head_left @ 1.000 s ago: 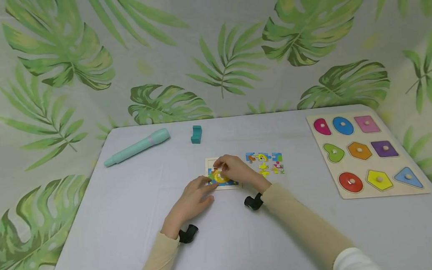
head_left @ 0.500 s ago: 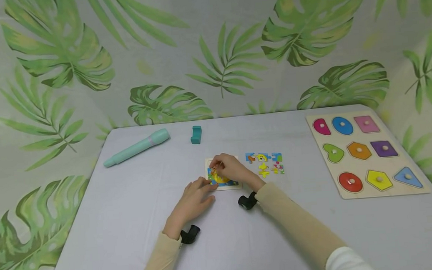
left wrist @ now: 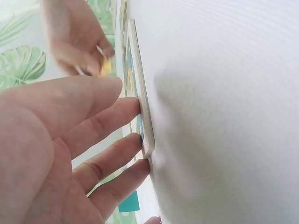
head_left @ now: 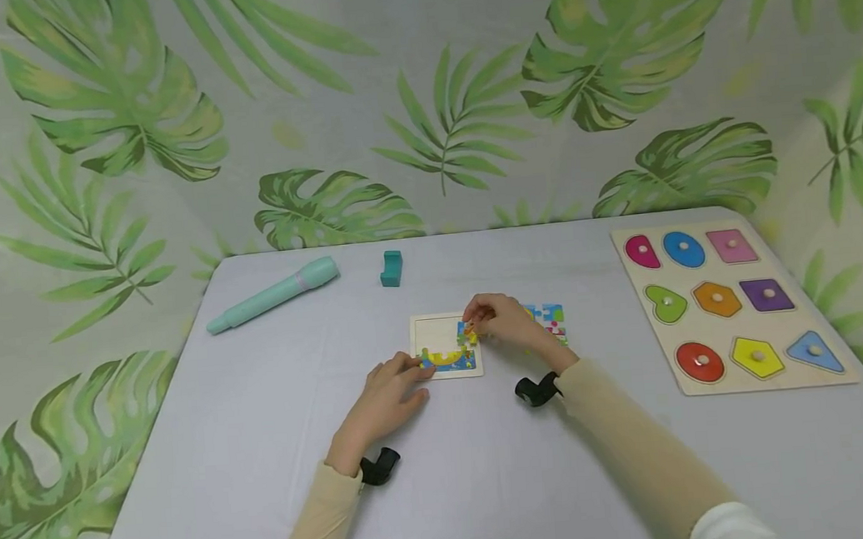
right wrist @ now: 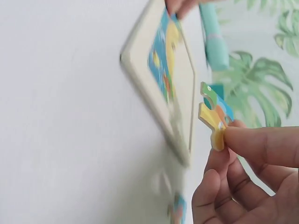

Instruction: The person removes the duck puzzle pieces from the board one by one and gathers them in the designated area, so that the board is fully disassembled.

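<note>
Left hand (head_left: 388,394): fingers loosely extended, touching the frame (head_left: 436,329).
Right hand (head_left: 509,321): pinching a puzzle piece (right wrist: 217,111).
Care: I'd steady the frame, level the puzzle piece.

At the right of the head view lies a pale wooden board (head_left: 717,331), its knobbed shapes set in three rows; the far row has a magenta half-round (head_left: 643,252), a blue oval (head_left: 684,250) and a pink square (head_left: 733,246); the middle row a green heart (head_left: 667,305), an orange hexagon (head_left: 718,300) and a purple four-sided shape (head_left: 768,297); the near row a red circle (head_left: 701,364), a yellow pentagon (head_left: 758,359) and a blue triangle (head_left: 816,353); left of upper centre, a mint-green stick (head_left: 271,298) with a pink band lies slantwise, thicker end up and right; a notched teal block (head_left: 391,270) lies near that end; white cloth (head_left: 189,453) covers the table; leaf-printed fabric (head_left: 452,26) fills the upper frame.
</note>
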A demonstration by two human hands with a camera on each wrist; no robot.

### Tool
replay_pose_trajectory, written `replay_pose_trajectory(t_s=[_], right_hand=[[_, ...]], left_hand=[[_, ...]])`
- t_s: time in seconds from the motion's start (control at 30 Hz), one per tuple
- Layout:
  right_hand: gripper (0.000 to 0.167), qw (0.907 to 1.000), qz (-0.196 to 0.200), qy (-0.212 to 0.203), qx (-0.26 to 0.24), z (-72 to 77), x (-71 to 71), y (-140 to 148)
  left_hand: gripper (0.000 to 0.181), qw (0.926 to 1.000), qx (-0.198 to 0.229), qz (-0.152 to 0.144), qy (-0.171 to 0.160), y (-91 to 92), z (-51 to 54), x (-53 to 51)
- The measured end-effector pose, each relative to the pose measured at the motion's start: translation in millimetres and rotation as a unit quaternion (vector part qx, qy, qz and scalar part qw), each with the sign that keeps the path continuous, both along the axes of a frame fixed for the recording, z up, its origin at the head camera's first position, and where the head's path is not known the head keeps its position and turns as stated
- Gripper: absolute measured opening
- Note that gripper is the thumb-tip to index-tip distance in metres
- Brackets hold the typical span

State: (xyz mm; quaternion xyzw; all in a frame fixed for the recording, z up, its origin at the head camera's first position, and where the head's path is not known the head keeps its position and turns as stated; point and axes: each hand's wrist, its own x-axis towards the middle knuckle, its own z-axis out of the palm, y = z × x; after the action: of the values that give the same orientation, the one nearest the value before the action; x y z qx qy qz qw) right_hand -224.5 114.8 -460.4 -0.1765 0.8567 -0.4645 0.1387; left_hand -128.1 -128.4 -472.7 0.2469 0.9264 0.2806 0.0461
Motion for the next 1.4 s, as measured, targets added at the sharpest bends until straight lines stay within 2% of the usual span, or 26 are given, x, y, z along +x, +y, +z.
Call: replay_pose_trajectory(t_s=[0.2,0.4,0.73,0.97,1.13,1.23,1.4], right_hand=[[0.014,0.9996,-0.017,-0.002,0.023,1.0,-2.0,36.5],[0.014,0.9993,-0.003,-0.014,0.034,-2.3,-1.8,46.9],[0.010,0.9947,0.007,0.031,0.097,-5.7,0.9,38.6],[0.011,0.9918,0.018,0.065,0.109,-7.8,3.9,38.4],[0.013,0.9920,0.018,0.083,0.094,-6.4,8.5,32.4],[0.019,0.9935,0.035,0.083,0.069,-3.5,14.0,22.1],[0.023,0.9910,0.084,0.091,0.052,-2.3,23.6,2.4]], left_hand=[[0.033,1.0000,0.000,0.001,-0.001,0.0,0.3,0.4],[0.033,1.0000,-0.004,0.003,-0.005,0.4,-0.2,-0.5],[0.032,1.0000,-0.002,0.004,-0.008,0.6,0.3,-0.9],[0.031,1.0000,-0.002,0.007,-0.002,1.5,0.6,-0.3],[0.030,1.0000,0.002,0.008,-0.004,2.2,3.5,0.4],[0.027,0.9999,0.006,0.004,0.009,3.6,3.6,-1.3],[0.029,0.9987,-0.003,-0.033,0.038,10.7,-0.1,-5.8]])
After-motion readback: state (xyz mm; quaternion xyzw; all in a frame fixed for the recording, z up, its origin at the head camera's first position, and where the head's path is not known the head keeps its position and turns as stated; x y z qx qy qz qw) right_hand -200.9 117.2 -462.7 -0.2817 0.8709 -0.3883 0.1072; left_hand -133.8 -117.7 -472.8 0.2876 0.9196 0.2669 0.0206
